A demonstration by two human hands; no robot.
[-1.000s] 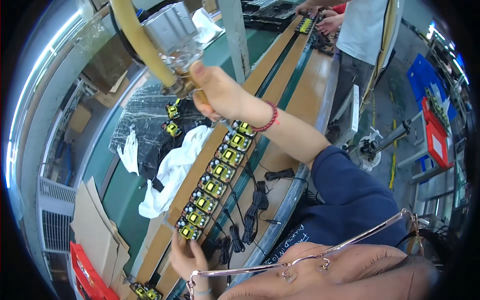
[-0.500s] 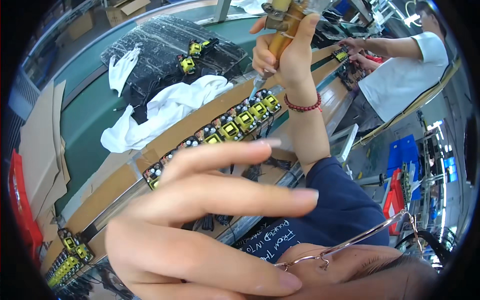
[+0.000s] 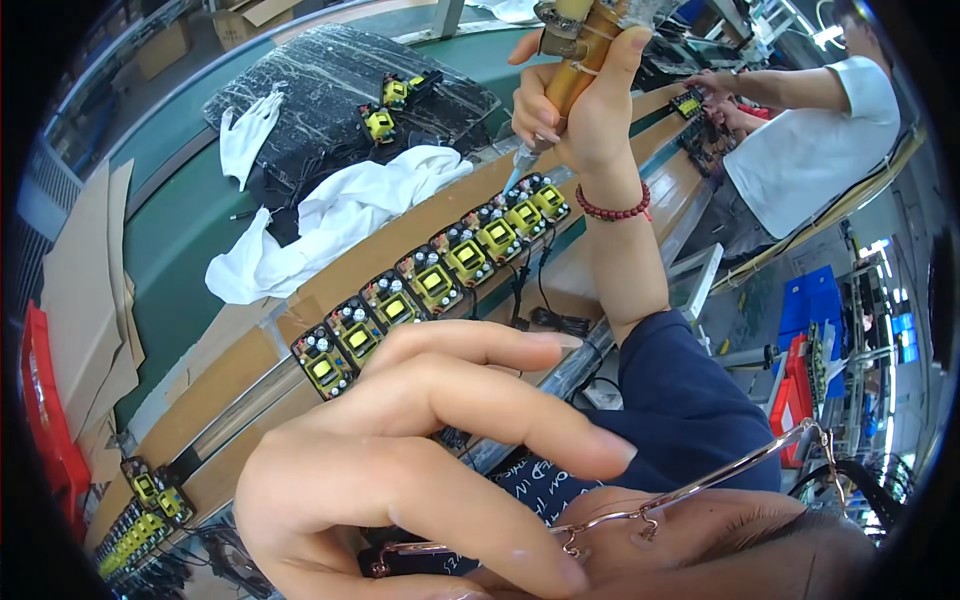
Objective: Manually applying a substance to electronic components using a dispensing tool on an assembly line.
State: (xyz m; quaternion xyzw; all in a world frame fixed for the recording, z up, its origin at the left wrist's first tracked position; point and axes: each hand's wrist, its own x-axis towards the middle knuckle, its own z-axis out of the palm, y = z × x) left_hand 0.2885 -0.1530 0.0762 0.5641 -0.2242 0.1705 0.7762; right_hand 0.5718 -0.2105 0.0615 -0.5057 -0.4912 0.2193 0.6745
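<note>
My left hand (image 3: 400,450) looms large and close in front, its bent fingers apart with nothing visible between them. Part of a pair of thin-framed glasses (image 3: 700,480) shows behind and beside it. My right hand (image 3: 590,115) is raised at the upper middle, wrapped round an amber glue dispenser (image 3: 588,68) with a metal clamp. The dispenser's pale blue nozzle (image 3: 517,172) points down at the far end of a row of circuit boards (image 3: 435,280) with yellow transformers. My left fingers hide part of the board row's near side.
White cloth (image 3: 350,205) and a white glove (image 3: 248,140) lie beyond the row, near a black mat (image 3: 310,85) holding loose boards. More boards (image 3: 140,530) sit at lower left, near cardboard sheets (image 3: 85,310) and a red bin (image 3: 45,390). Another person (image 3: 815,150) handles boards at upper right.
My left hand has shifted slightly right and down, uncovering more boards. My right hand and the dispenser have moved a little right; the nozzle remains over the far end of the row.
</note>
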